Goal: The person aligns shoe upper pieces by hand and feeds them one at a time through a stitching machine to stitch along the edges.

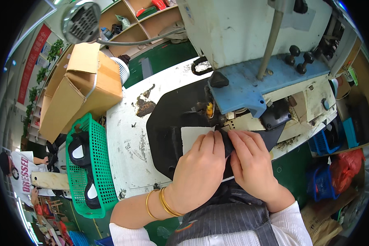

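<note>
Both hands are close together at the front of the machine's work plate (250, 121). Between the fingertips is a small, dark, folded piece of material (224, 141). My left hand (199, 172), with gold bangles at the wrist, pinches its left side. On its right side are the closed fingers of my right hand (252, 162). Much of the piece is hidden by the fingers. A white panel (190, 137) shows beside my left hand, over the black board (164, 123). The machine's blue base (242, 86) lies just beyond the fingertips.
A green basket (104, 164) at the left holds several black pieces with white insides. Behind it stands an open cardboard box (98, 76). A lamp head (81, 22) hangs at the upper left. Blue baskets (322, 182) and a red bag (346, 168) are at the right. Another person (22, 172) works far left.
</note>
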{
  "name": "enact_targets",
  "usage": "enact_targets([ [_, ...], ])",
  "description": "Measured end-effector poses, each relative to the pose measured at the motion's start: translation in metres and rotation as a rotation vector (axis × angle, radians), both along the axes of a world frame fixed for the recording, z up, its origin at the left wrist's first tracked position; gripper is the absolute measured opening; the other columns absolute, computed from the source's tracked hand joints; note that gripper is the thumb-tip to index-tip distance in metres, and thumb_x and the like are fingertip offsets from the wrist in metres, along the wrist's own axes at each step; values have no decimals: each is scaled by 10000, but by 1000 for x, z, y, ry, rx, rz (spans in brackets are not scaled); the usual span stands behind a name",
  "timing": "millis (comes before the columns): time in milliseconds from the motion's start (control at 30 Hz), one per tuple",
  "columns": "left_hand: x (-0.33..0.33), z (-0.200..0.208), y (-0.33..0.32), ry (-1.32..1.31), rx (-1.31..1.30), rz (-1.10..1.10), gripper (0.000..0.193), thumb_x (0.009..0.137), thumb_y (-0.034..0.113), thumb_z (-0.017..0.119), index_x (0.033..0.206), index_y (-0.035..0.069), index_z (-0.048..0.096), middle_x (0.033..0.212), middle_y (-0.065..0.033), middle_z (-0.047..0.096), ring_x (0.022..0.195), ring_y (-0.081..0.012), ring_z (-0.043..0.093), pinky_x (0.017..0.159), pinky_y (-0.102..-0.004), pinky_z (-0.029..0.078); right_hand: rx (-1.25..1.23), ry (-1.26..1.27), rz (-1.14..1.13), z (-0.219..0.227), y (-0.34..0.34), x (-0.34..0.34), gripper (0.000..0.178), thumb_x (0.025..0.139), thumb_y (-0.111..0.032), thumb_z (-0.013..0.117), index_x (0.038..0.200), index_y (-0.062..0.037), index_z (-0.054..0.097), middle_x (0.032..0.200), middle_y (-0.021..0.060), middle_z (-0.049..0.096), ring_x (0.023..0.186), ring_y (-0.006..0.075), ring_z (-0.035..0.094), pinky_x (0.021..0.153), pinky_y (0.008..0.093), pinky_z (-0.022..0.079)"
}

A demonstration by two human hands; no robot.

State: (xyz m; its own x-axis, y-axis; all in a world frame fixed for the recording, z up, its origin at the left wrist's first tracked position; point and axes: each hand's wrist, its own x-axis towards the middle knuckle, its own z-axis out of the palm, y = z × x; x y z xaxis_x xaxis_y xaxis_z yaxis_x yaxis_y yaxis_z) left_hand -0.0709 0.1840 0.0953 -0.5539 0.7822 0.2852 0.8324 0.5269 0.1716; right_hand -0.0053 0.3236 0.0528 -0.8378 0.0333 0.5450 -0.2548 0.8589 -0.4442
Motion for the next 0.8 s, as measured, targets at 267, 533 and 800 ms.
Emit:
enact_targets([
  [267,0,-3,-14,153,-15,11,407,710,52,637,1104,-44,601,1054,-144,648,879,-259,648,725,-328,554,-67,86,-14,-3,-6,-5,383,684,77,616,1067,59,629,1008,149,656,935,311,611,828,392,507],
  [533,-15,4,-56,307,54,-44,317,674,74,612,974,-19,651,926,-97,669,805,-196,641,650,-285,525,-61,130,97,9,-27,-11,303,711,29,681,1012,46,655,939,146,669,886,299,629,780,380,524],
  [800,30,-32,-141,605,221,-7,183,743,36,667,918,8,711,1030,-138,693,913,-262,672,716,-309,567,-647,-96,298,1,-82,-18,527,795,-55,758,1217,2,448,847,108,662,862,205,662,728,304,525],
])
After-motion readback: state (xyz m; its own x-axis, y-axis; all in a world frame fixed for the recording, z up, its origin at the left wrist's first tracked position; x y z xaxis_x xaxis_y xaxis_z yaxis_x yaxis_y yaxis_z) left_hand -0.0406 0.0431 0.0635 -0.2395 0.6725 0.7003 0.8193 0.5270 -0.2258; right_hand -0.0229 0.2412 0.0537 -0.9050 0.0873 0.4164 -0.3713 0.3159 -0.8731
